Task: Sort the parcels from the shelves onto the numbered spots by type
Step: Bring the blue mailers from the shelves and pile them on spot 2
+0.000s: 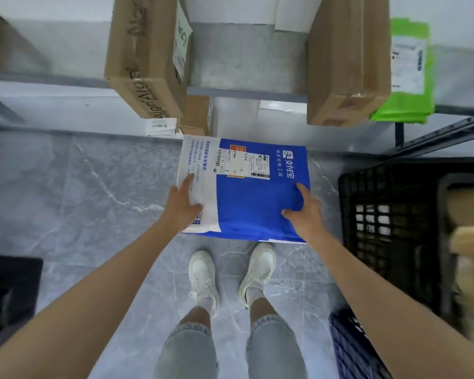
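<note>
A flat blue and white mailer parcel (pixel 246 198) with a shipping label is held level in front of me, above the floor. My left hand (pixel 182 205) grips its white left edge, thumb on top. My right hand (pixel 304 212) grips its blue right edge, thumb on top too. Two tall cardboard boxes (pixel 145 58) (pixel 345 58) stand on the shelf (pixel 246 93) ahead. A green mailer bag (pixel 407 75) lies at the shelf's right end. A smaller cardboard box (pixel 196 114) sits lower, just beyond the parcel.
A black plastic crate (pixel 394 214) with cardboard parcels inside stands at my right. A dark blue crate (pixel 350 348) is at the lower right, a black object (pixel 8 294) at the lower left. My feet in white shoes (pixel 203 277) stand on grey marble floor (pixel 93 187).
</note>
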